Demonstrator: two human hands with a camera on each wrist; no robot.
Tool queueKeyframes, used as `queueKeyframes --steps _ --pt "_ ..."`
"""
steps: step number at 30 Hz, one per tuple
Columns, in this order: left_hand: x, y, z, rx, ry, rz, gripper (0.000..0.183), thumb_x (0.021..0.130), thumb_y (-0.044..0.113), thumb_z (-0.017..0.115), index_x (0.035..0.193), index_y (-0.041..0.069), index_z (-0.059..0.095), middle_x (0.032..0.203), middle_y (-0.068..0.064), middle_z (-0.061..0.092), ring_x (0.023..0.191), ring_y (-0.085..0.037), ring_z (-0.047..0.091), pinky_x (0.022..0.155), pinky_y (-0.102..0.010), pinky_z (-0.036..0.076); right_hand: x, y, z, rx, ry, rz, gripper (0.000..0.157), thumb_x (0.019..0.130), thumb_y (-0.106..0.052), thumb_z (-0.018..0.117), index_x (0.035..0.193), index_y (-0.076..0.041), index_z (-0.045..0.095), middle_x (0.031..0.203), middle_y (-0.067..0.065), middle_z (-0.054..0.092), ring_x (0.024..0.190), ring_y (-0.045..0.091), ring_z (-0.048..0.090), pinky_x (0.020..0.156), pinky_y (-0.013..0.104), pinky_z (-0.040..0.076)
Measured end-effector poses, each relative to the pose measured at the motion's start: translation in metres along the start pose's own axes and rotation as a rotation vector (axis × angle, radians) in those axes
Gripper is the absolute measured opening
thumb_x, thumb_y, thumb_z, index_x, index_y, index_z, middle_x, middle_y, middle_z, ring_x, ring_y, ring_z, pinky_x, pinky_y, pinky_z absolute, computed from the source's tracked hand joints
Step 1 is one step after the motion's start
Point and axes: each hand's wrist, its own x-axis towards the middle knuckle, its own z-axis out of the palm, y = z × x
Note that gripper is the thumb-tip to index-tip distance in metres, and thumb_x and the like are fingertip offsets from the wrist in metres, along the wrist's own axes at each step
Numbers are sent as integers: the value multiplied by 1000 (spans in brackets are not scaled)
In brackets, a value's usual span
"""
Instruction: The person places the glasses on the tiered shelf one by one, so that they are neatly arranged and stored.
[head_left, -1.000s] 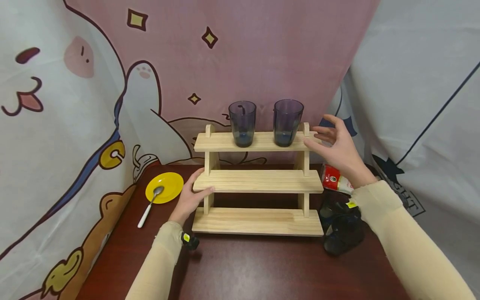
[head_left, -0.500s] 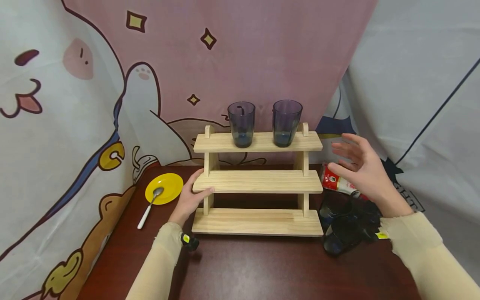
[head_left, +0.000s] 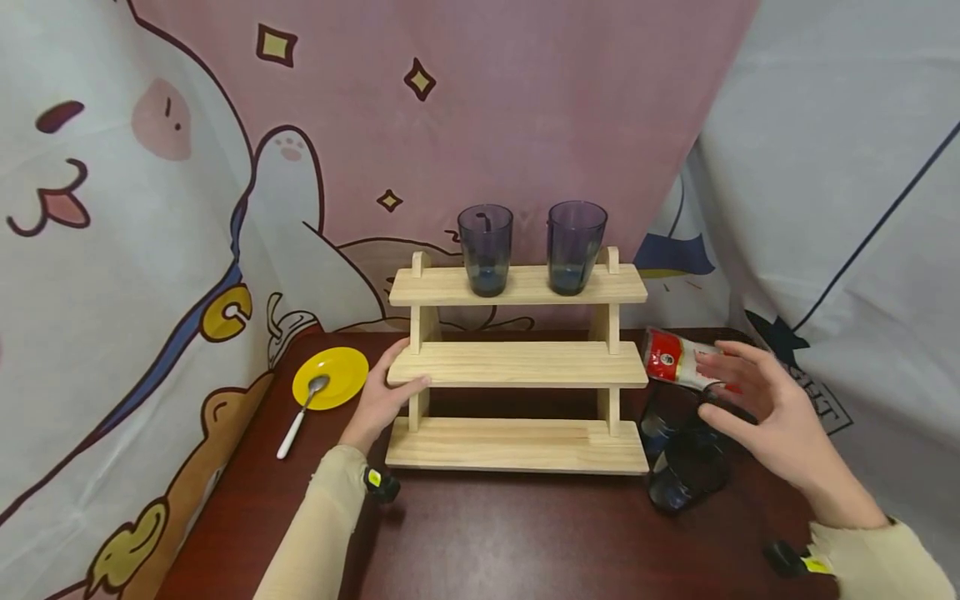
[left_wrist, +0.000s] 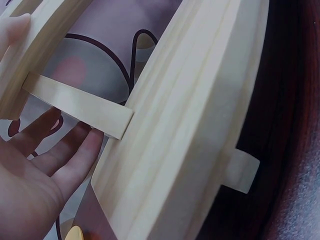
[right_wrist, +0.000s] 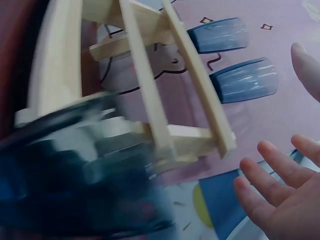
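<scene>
A three-tier wooden shelf rack (head_left: 517, 365) stands mid-table. My left hand (head_left: 375, 408) holds the left end of its middle board, thumb at the front and fingers behind by the upright (left_wrist: 80, 105). Two bluish-purple glasses (head_left: 486, 254) (head_left: 576, 250) stand upright on the top board. Over at the right, my right hand (head_left: 772, 421) hovers with spread, slightly bent fingers and nothing in its grasp. Just left of it are two dark glasses (head_left: 686, 475) (head_left: 663, 417) beside the rack; one fills the lower left of the right wrist view, blurred.
Behind the dark glasses lies a red and white packet (head_left: 666, 357), partly covered by my right fingers. A yellow plate (head_left: 348, 375) with a white-handled spoon (head_left: 296, 425) rests left of the rack. Printed cloth (head_left: 540, 100) hangs close behind and at both sides.
My right hand has moved from the rack's top right end outward and down, toward the dark glasses. The left hand keeps its hold; rack and upper glasses stay put.
</scene>
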Motion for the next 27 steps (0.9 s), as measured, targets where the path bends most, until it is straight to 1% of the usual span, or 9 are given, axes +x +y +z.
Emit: queueKeyframes --steps 4,7,9,12,15,18,21,24,27 --pt "-1 -1 0 13 1 14 77 91 22 85 157 35 47 157 -4 51 130 -30 56 110 -50 46 -22 4 4 -13 -13 34 80 81 12 84 152 -9 50 136 -13 62 123 -7 57 94 5 45" --pt "-1 -1 0 24 6 23 75 91 25 86 155 36 48 156 -3 52 130 -30 56 109 -50 46 -35 8 8 -24 -32 50 78 81 9 85 150 -7 52 136 -18 61 123 -9 56 93 5 46" --pt "-1 -1 1 22 7 26 75 90 27 86 155 36 49 155 -3 52 129 -31 57 108 -51 47 -42 11 10 -25 -39 54 78 81 8 86 150 -6 52 138 -18 60 124 -9 56 94 5 46" --pt "0 -1 1 24 11 25 74 90 28 87 154 37 50 155 -2 52 129 -31 57 108 -52 47 -50 14 14 -43 -40 68 79 81 4 88 151 -9 53 140 -17 60 125 -10 55 94 5 45" --pt "0 -2 1 23 10 17 75 91 26 86 154 37 49 156 -3 52 129 -30 57 108 -51 47 -58 17 18 -77 -38 104 79 80 -3 91 149 -12 54 139 -15 60 123 -13 53 92 3 43" --pt "0 -1 2 27 7 4 76 92 23 85 156 35 47 158 -4 50 132 -30 55 110 -50 45 -64 21 21 -131 -42 138 79 81 -13 93 149 -12 55 139 -9 60 122 -16 49 90 1 40" --pt "-1 3 2 25 5 -15 78 92 21 84 158 31 46 160 -6 47 133 -32 54 111 -51 45 -70 24 24 -166 -40 163 81 80 -20 95 150 -11 54 139 1 61 122 -19 46 90 0 37" --pt "-4 13 3 22 1 -33 78 91 19 85 159 28 46 161 -7 47 134 -33 53 111 -52 45 -74 26 26 -188 -43 187 84 80 -26 95 151 -10 52 140 11 61 121 -22 41 88 -1 36" --pt "-8 25 3 17 -6 -44 78 91 19 85 158 26 46 160 -7 48 133 -33 53 109 -52 46 -79 29 29 -203 -50 230 90 79 -32 95 154 -13 49 142 15 61 118 -24 38 85 -1 35"
